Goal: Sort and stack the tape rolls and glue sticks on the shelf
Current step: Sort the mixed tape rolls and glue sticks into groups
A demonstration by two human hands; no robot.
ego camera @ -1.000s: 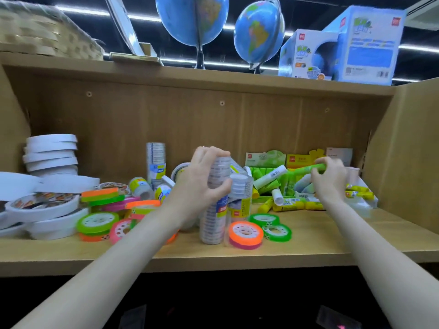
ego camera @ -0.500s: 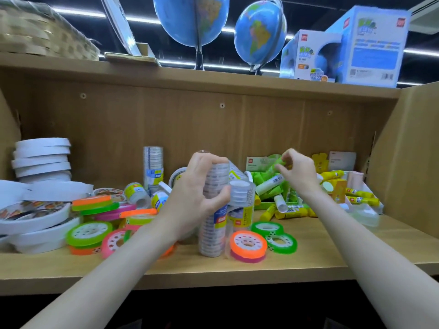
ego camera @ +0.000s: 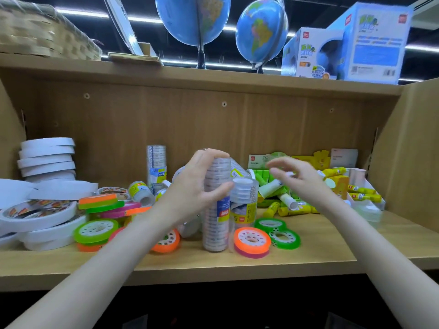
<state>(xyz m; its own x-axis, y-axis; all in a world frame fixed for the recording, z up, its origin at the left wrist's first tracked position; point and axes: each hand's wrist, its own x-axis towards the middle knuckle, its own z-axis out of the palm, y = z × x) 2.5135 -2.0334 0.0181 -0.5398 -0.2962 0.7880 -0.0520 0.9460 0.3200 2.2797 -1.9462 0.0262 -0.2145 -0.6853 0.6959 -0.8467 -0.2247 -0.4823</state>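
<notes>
A tall wrapped stack of clear tape rolls (ego camera: 216, 224) stands upright mid-shelf. My left hand (ego camera: 197, 184) grips its upper part, fingers curled over the top and thumb on the side. A shorter clear tape stack (ego camera: 243, 200) stands touching it on the right. My right hand (ego camera: 301, 181), blurred, hovers just right of both stacks with spread fingers and holds nothing. Behind it lie yellow and green glue sticks (ego camera: 294, 207) in a loose pile. An orange tape roll (ego camera: 251, 239) and green tape rolls (ego camera: 283, 238) lie flat in front.
White tape rolls (ego camera: 47, 160) are stacked at far left, with neon rolls (ego camera: 99, 203) piled beside them. Another clear tape stack (ego camera: 156, 162) stands at the back. Glue boxes (ego camera: 263, 160) line the rear right. The shelf's side wall (ego camera: 413, 150) closes off the right.
My right hand has left the glue stick pile, let go of the green glue stick and swung left toward the tape stacks. My left hand has stayed on the tall stack.
</notes>
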